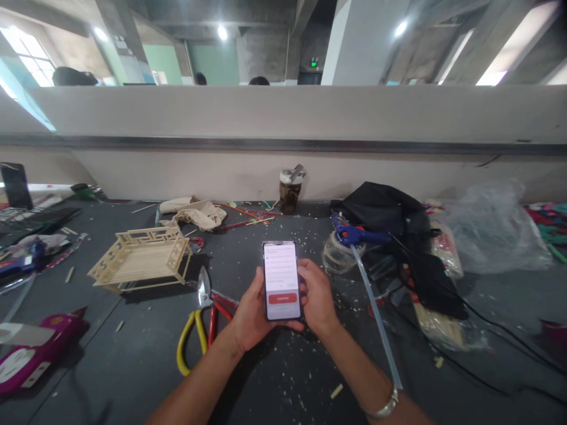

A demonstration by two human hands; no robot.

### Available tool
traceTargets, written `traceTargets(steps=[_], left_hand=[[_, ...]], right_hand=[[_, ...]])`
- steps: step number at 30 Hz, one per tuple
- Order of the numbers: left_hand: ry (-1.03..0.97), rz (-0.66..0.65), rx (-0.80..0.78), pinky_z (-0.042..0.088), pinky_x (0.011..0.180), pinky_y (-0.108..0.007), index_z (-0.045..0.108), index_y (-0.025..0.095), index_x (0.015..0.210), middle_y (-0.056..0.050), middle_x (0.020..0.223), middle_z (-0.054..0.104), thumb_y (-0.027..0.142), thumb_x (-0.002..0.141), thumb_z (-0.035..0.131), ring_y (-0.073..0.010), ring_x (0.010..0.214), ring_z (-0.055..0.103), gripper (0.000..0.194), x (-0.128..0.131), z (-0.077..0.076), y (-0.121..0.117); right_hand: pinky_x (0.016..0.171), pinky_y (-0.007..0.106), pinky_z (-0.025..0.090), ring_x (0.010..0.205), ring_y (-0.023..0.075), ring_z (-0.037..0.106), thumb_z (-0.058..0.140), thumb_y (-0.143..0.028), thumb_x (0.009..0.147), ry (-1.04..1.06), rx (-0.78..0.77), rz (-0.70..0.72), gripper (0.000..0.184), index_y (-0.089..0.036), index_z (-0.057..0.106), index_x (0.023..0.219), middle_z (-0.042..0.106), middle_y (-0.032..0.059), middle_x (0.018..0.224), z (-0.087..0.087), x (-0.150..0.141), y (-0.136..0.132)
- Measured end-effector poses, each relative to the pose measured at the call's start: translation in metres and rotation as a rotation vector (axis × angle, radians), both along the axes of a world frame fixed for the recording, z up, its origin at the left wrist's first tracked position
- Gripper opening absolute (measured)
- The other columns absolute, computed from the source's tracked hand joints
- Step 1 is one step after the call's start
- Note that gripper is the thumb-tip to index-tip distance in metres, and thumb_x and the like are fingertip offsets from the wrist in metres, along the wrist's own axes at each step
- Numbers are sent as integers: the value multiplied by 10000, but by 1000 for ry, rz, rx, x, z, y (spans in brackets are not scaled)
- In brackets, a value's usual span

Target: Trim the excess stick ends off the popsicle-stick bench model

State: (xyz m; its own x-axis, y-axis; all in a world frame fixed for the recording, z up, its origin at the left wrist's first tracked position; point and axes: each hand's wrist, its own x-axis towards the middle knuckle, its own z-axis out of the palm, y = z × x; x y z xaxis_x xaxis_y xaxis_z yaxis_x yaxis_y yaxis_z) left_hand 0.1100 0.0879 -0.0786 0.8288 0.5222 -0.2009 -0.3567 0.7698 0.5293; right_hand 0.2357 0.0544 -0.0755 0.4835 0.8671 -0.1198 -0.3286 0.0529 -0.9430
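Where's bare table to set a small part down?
Best: table front left, between the magenta tool and cutters; only a few scraps there. Smaller: behind the cutters, between the model and phone. Crowded: right side, with glue gun, black bag and plastic bag.

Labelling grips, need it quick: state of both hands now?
Left hand: closed on the phone, fingers passing beneath it.
Right hand: closed on the same phone, at its right edge.

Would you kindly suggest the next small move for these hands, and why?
Perhaps tap the red bar with the right hand: the phone is lit, the bar shows near its lower end, and the left hand also holds the phone.
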Motion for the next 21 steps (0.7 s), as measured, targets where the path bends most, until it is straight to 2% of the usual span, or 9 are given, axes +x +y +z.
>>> traceTargets(steps=[13, 21], left_hand=[[-20, -2, -14, 578, 665, -477, 512, 212, 1325, -165, 1174, 657, 600, 895, 349, -329, 996, 654, 601, 1, -4, 0], [-3, -14, -10, 574, 713, -472, 528, 219, 1308, -147, 1163, 665, 599, 891, 370, -301, 970, 663, 586, 2, -3, -1]], right_hand=[[317, 139, 212, 412, 54, 400, 616, -337, 758, 8, 47, 37, 148, -205, 573, 807, 540, -66, 587, 0, -1, -1], [422, 183, 379, 521, 97, 522, 673, -402, 738, -18, 35, 12, 241, -198, 577, 820, 602, -39, 666, 3, -2, -2]])
